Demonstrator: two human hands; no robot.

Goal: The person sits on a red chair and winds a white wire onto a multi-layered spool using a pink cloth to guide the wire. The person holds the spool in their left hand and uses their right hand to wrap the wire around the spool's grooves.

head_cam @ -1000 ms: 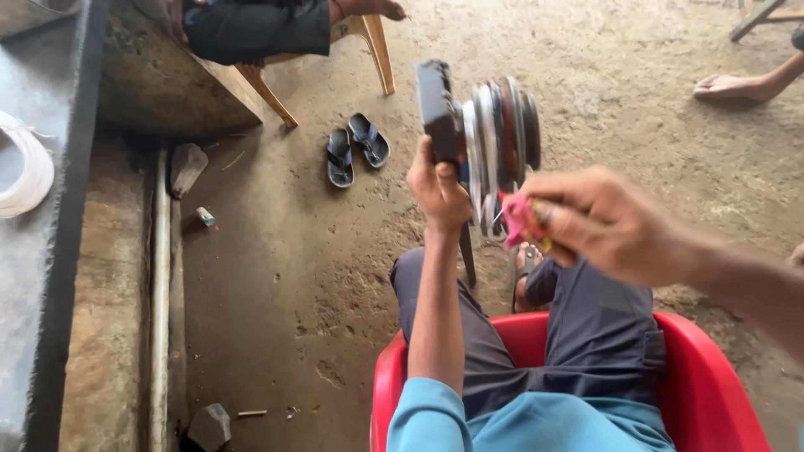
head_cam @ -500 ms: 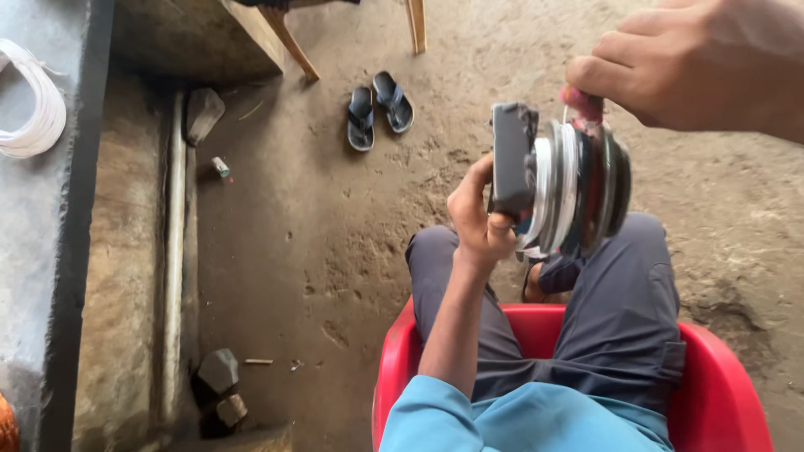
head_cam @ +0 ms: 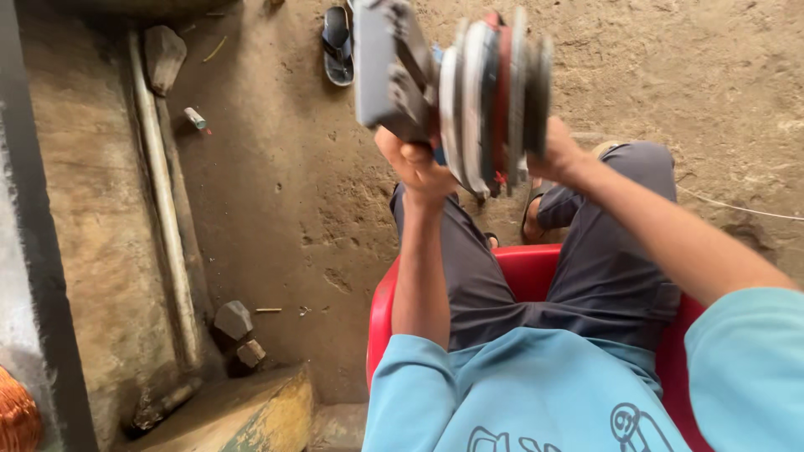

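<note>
I hold up a heavy metal assembly [head_cam: 469, 92] in front of me: a grey block on the left joined to a stack of round discs, one with a red edge. My left hand [head_cam: 414, 163] grips it from below at the block. Behind the discs on the right side, my right hand [head_cam: 559, 155] holds the outer disc. I sit on a red plastic chair [head_cam: 536, 272] in dark trousers and a light blue shirt. The assembly hides most of my fingers.
A pale pipe [head_cam: 163, 201] runs along a concrete ledge at the left. Stones [head_cam: 234, 322] lie near its base and another stone [head_cam: 163, 54] at the top. A black sandal [head_cam: 337, 42] lies on the dirt floor. Copper wire [head_cam: 17, 418] shows at the bottom left corner.
The assembly has come up closer to the camera. My right hand moved from above the discs down to their right side. The view tilted further down.
</note>
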